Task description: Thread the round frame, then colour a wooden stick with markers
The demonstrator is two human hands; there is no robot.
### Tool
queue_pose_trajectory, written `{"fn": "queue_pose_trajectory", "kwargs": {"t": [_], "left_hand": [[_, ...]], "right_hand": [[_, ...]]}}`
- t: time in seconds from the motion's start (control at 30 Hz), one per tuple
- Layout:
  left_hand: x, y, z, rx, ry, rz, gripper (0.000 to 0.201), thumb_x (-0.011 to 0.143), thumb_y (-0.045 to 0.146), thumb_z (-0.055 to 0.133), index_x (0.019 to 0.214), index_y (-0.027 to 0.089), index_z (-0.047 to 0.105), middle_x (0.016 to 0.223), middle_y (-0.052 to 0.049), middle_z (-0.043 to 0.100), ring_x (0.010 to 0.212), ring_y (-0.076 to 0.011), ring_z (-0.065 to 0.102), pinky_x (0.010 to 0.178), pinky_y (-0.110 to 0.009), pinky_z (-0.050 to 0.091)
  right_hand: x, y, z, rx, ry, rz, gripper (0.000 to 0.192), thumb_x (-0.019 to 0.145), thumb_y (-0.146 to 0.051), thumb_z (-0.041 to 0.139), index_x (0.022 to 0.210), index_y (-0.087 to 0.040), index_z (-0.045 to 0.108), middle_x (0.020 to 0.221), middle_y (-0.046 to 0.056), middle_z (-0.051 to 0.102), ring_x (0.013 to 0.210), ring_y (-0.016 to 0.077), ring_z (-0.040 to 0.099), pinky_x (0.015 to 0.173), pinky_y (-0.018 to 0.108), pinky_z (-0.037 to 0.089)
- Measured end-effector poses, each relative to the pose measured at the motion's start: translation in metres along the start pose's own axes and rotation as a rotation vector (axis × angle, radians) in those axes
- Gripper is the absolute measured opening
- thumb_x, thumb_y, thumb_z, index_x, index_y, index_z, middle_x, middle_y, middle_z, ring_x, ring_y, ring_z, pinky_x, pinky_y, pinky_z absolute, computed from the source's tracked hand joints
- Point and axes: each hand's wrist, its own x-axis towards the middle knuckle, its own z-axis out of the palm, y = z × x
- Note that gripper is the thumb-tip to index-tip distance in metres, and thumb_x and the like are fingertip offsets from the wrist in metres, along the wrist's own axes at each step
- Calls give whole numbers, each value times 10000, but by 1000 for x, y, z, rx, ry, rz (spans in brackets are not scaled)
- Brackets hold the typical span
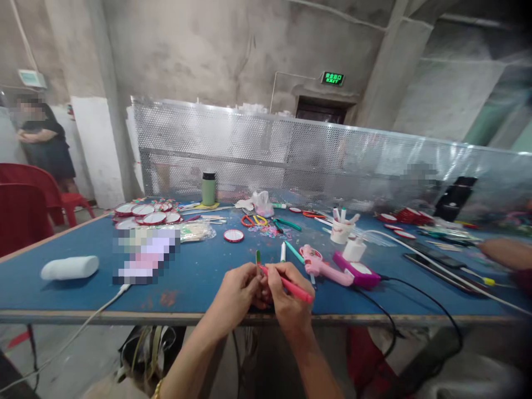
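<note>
My left hand [238, 292] pinches a thin wooden stick [257, 258] with a green-coloured tip, held upright above the near edge of the blue table [199, 266]. My right hand [286, 296] grips a red marker pen [291, 286] like a pencil, its tip touching the stick near my left fingers. Both hands meet close together at the table's front edge.
A pink glue gun [320, 265], a magenta device [359, 274] with a black cable, markers, a white cup of pens [341, 228], scissors [253, 220], red-rimmed round discs [143, 213], a green bottle [208, 188] and a white roll [70, 267] lie around. Red chairs and a standing person are left; another person's arm [505, 254] is right.
</note>
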Motion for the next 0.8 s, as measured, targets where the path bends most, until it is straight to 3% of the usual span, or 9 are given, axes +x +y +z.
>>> {"fn": "queue_pose_trajectory", "kwargs": {"t": [0.8], "left_hand": [[0,2,0,11,6,-7,234,832,390,566,772,164,586,678,4,575,560,-147,609,565,-296,570]], "right_hand": [[-1,0,-1,-5,-5,-20,197,932,-292,578,799,-182,673,654,-3,669,529,122,620,518,214,517]]}}
